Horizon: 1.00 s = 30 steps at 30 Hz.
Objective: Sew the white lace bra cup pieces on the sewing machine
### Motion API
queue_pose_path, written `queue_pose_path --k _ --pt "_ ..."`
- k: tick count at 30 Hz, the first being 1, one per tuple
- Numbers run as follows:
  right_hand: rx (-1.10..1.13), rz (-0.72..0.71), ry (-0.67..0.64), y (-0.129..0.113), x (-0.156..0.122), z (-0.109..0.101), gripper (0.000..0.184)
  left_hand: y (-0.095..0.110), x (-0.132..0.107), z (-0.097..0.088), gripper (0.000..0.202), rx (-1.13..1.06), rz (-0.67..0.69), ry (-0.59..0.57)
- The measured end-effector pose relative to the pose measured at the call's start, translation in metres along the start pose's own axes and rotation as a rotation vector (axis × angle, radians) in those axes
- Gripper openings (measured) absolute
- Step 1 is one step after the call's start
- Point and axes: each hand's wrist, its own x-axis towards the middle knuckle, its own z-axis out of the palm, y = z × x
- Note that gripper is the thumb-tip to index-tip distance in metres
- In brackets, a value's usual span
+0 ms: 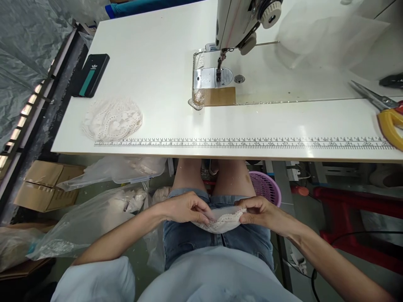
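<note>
Over my lap I hold a white lace-edged piece of fabric (225, 221), stretched between both hands. My left hand (193, 208) pinches its left end, with the fingers curled over a sheer part. At the other end, my right hand (256, 209) grips the lace border between thumb and fingers. A pile of similar white lace (113, 119) lies on the left of the table. Beyond my hands stands a sewing machine (236, 25), its presser foot (218, 73) over the metal plate, with nothing white under it.
The white table (157, 84) has a printed ruler (245, 143) along its front edge. A dark phone (92, 75) lies at left, yellow-handled scissors (390, 121) at right. Below are a purple basket (267, 186), plastic bags (94, 218) and a cardboard box (47, 184).
</note>
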Motion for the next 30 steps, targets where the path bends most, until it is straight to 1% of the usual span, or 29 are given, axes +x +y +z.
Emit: queue_pose_path --k 4,14,21,24,27,28,30 --pt "-0.018 0.002 -0.02 -0.002 0.0 0.0 0.025 0.002 -0.001 0.0 0.029 0.038 -0.004 0.001" --pt "-0.046 -0.01 -0.047 -0.005 0.001 0.001 0.026 -0.001 -0.001 0.0 0.033 -0.013 -0.013 0.0" --pt "-0.066 -0.011 -0.018 -0.005 0.001 0.002 0.028 -0.003 -0.003 -0.002 0.034 -0.05 -0.018 0.009" --pt "-0.078 -0.047 -0.005 -0.003 -0.001 0.002 0.035 -0.003 -0.003 -0.002 0.032 -0.087 -0.001 0.049" --pt "-0.125 -0.129 -0.003 -0.005 -0.001 0.006 0.045 -0.001 -0.002 -0.001 0.03 -0.127 0.016 0.105" --pt "-0.158 -0.154 0.005 -0.006 0.0 0.008 0.045 0.0 -0.002 -0.001 0.028 -0.132 0.026 0.122" --pt "-0.231 -0.178 0.032 -0.01 0.002 0.013 0.035 0.004 -0.002 0.0 0.026 -0.119 0.044 0.157"
